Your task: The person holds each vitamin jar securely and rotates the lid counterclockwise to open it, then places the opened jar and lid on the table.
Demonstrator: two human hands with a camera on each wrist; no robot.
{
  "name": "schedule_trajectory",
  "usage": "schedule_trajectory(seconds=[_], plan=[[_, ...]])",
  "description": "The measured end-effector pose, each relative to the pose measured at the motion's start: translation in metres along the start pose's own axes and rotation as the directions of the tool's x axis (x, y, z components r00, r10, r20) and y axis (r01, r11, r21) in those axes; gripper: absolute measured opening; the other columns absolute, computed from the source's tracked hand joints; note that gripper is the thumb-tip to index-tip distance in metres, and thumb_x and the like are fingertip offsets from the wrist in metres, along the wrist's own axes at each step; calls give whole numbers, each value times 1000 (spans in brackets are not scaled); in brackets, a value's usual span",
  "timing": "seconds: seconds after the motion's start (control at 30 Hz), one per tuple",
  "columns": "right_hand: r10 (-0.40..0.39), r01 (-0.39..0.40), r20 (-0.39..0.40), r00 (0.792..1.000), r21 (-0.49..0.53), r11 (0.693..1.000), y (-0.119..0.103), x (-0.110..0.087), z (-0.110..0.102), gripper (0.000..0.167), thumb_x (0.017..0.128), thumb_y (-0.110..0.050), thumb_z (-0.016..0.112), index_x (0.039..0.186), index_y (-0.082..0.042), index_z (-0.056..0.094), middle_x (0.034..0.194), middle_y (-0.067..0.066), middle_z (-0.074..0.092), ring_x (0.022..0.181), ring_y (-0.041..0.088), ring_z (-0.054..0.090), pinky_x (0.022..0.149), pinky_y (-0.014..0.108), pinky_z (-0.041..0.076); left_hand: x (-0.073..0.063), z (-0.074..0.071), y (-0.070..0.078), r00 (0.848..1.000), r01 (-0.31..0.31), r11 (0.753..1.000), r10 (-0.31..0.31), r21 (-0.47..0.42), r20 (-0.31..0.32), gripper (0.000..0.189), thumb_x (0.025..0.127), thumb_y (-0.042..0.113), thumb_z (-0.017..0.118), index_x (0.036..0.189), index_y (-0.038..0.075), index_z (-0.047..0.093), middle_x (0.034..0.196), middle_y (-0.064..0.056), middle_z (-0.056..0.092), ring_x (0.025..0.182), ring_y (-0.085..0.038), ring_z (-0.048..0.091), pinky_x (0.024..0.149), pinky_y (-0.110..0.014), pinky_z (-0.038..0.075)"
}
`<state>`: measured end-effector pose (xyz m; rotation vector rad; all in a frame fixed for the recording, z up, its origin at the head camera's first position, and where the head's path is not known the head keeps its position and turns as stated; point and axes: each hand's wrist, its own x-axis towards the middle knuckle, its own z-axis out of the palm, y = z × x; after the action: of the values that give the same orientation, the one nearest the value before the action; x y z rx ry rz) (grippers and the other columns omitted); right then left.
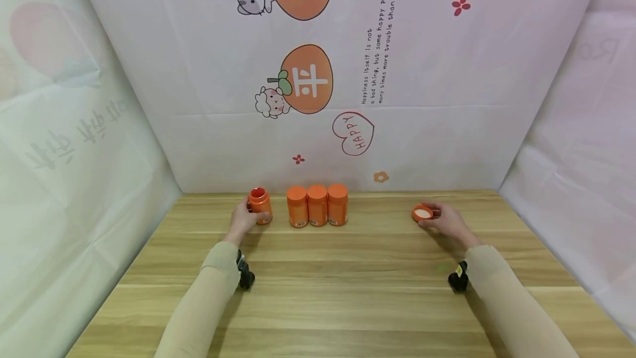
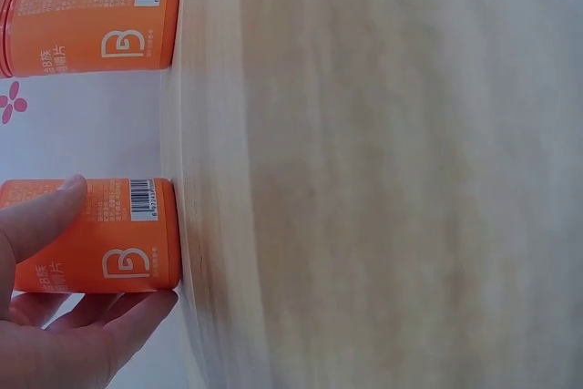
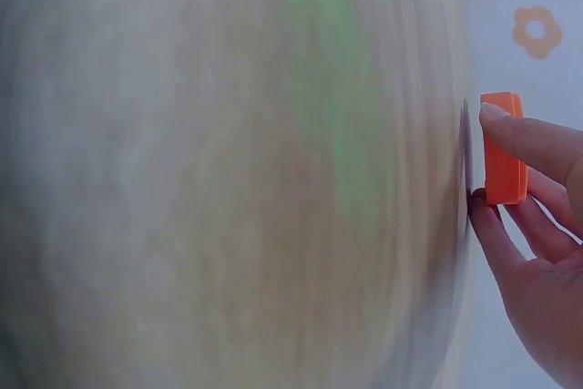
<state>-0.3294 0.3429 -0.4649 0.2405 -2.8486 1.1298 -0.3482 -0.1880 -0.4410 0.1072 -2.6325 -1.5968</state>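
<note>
My left hand [image 1: 242, 220] grips an orange bottle [image 1: 261, 206] that stands upright on the table without a lid, its mouth showing. In the left wrist view the thumb lies across the label of this bottle [image 2: 118, 236], with the fingers on its other side. Far to the right, my right hand [image 1: 448, 222] pinches an orange lid [image 1: 422, 213] by its rim, white inside facing up. The right wrist view shows the lid [image 3: 504, 157] between thumb and fingers, level and at or just above the tabletop.
Three orange bottles with lids on, among them the middle one [image 1: 317, 206], stand side by side just right of the held bottle. Behind them rises a white printed cloth [image 1: 422, 126]. The wooden table [image 1: 348, 291] stretches toward me, and a black wrist camera [image 1: 458, 278] sits on each sleeve.
</note>
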Motion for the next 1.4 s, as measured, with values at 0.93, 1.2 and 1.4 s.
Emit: schedule_trajectory(seconds=[0.93,1.2,1.4], plan=[[-50,47,-34,998,-98,994,7,3,0,61,83,-15,72,134,8,46,121,32,55,107,44,55,86,52,46,1,0,-1,1000,3,1000,-4,17,28,66,86,10,68,141,-1,33,140,-26,43,130,-40,41,108,-51,32],[-43,40,-29,999,-93,995,6,2,-1,61,84,-14,71,135,8,44,121,32,54,106,45,55,85,52,47,1,-1,-2,999,26,999,-28,45,33,63,87,14,68,138,-3,36,138,-26,45,127,-39,44,107,-51,34],[-52,49,-47,998,-59,997,5,-1,-1,63,81,-12,73,133,10,45,120,34,54,106,45,55,84,49,48,0,-2,-3,999,27,999,-28,38,34,66,87,15,68,140,-4,34,139,-28,43,127,-40,44,106,-51,35]])
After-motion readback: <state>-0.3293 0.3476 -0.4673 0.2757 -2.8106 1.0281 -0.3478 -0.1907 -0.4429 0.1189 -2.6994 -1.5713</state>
